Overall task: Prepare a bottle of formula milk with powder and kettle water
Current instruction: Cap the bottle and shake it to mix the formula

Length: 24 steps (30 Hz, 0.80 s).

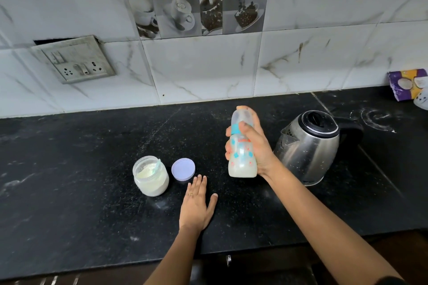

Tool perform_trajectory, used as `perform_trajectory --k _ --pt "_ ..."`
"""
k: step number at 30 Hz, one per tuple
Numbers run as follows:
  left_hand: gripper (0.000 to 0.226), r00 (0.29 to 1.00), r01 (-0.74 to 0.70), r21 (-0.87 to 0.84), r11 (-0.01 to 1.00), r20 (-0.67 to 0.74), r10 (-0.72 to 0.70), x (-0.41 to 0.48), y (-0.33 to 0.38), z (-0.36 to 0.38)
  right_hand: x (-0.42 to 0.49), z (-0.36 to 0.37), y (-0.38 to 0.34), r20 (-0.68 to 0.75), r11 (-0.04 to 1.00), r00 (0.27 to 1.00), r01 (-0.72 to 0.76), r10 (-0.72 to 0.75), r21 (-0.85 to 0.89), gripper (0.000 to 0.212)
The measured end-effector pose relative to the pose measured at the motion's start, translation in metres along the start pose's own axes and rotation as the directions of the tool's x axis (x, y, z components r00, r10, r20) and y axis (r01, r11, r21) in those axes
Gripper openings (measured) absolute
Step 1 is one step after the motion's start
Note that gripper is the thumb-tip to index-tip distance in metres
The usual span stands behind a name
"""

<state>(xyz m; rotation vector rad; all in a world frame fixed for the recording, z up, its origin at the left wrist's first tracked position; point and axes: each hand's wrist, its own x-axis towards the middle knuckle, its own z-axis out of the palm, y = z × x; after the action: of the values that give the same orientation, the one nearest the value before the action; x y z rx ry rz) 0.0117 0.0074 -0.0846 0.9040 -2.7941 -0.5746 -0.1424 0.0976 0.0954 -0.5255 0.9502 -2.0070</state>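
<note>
The right hand (253,146) gripped the capped bottle (242,146) of milky liquid while the left hand (196,206) lay flat, fingers straight, on the desk (92,192).

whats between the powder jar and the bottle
Head view: the purple lid lies on the counter between the powder jar and the bottle, the left hand flat just in front of it.

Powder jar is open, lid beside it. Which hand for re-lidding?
Left. The left hand lies open on the counter, fingertips near the purple lid, next to the powder jar. The right hand grips the bottle, over by the kettle.
</note>
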Motion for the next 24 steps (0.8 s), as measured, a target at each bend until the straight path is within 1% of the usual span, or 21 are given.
perform_trajectory --k 1,3,4,5,7,8,9,10,11,12,13,14,15,16,17,19,20,21,22,23,24 --pt "0.071 1.000 -0.005 0.000 1.000 -0.003 0.005 0.000 0.000 0.000 0.005 0.000 -0.002 -0.057 0.999 0.998 0.010 -0.008 0.037 0.047" --pt "0.073 1.000 -0.011 0.008 1.000 -0.013 0.011 0.000 0.001 -0.001 0.012 0.001 -0.008 -0.179 0.990 0.984 0.051 -0.027 0.130 0.032" --pt "0.070 1.000 -0.009 0.010 1.000 -0.013 0.009 0.000 0.001 -0.001 0.013 0.001 -0.009 -0.183 0.987 0.983 0.063 -0.035 0.145 0.027" --pt "0.067 1.000 -0.005 0.007 1.000 -0.010 0.005 0.000 0.001 -0.001 0.012 0.002 -0.008 -0.153 0.991 0.988 0.045 -0.026 0.126 0.028" --pt "0.066 1.000 0.000 0.000 1.000 -0.008 0.000 0.000 0.001 0.000 0.006 0.003 -0.003 -0.072 1.000 0.997 0.010 -0.010 0.006 0.032" --pt "0.068 1.000 -0.001 0.003 1.000 -0.010 0.001 0.000 0.001 0.000 0.004 0.005 -0.002 -0.060 1.000 0.998 0.023 -0.023 -0.010 0.032" --pt "0.073 1.000 -0.002 0.006 1.000 -0.010 0.002 0.000 0.001 0.000 0.006 0.004 -0.003 -0.087 0.999 0.996 0.038 -0.037 0.007 0.030" --pt "0.078 1.000 -0.005 0.009 1.000 -0.008 0.006 -0.001 0.001 0.000 0.009 0.003 -0.005 -0.138 0.997 0.990 0.044 -0.034 0.066 0.027" --pt "0.080 1.000 -0.005 0.008 1.000 -0.007 0.006 0.000 0.001 0.001 0.011 0.003 -0.008 -0.183 0.989 0.983 0.047 -0.022 0.138 0.025" --pt "0.078 1.000 -0.004 0.010 1.000 -0.005 0.004 0.000 0.001 0.001 0.011 0.001 -0.008 -0.191 0.984 0.982 0.046 -0.012 0.173 0.025" --pt "0.075 1.000 -0.001 0.011 1.000 -0.002 0.001 0.000 0.000 0.001 0.009 0.000 -0.007 -0.165 0.987 0.986 0.031 -0.005 0.155 0.027" --pt "0.075 1.000 -0.001 0.009 1.000 -0.002 0.001 0.000 0.000 0.001 0.007 -0.002 -0.003 -0.140 0.997 0.990 0.016 -0.005 0.074 0.030" --pt "0.079 1.000 -0.002 0.006 1.000 -0.004 0.002 0.000 0.000 0.001 0.003 -0.002 0.000 -0.114 1.000 0.993 0.008 -0.007 0.003 0.032" --pt "0.083 1.000 -0.002 0.003 1.000 -0.005 0.002 0.000 -0.001 0.001 0.002 -0.001 0.002 -0.104 1.000 0.994 0.020 -0.022 -0.019 0.035" --pt "0.086 1.000 -0.003 -0.002 1.000 -0.006 0.003 0.000 -0.001 0.002 0.004 0.000 0.001 -0.124 1.000 0.992 0.024 -0.023 0.009 0.037" --pt "0.087 1.000 0.000 -0.007 1.000 -0.009 -0.001 0.000 0.001 0.002 0.009 -0.003 -0.003 -0.197 0.987 0.980 0.016 0.016 0.162 0.047" --pt "0.087 1.000 0.004 -0.009 1.000 -0.008 -0.004 0.000 0.001 0.001 0.010 -0.004 -0.004 -0.200 0.981 0.979 -0.001 0.041 0.194 0.053" --pt "0.087 1.000 0.006 -0.009 1.000 -0.005 -0.006 0.000 0.001 0.001 0.009 -0.005 -0.002 -0.155 0.982 0.985 -0.052 0.081 0.183 0.058" --pt "0.087 1.000 0.008 -0.010 1.000 -0.002 -0.008 0.000 0.001 0.001 0.007 -0.005 -0.001 -0.083 0.988 0.990 -0.107 0.116 0.109 0.058" --pt "0.087 1.000 0.009 -0.012 1.000 -0.002 -0.009 0.001 0.001 0.001 0.003 -0.004 0.001 -0.023 0.992 0.992 -0.123 0.124 0.021 0.054" --pt "0.087 1.000 0.009 -0.014 1.000 -0.002 -0.009 0.001 0.001 0.001 0.001 -0.003 0.000 0.024 0.995 0.994 -0.103 0.103 0.000 0.049"
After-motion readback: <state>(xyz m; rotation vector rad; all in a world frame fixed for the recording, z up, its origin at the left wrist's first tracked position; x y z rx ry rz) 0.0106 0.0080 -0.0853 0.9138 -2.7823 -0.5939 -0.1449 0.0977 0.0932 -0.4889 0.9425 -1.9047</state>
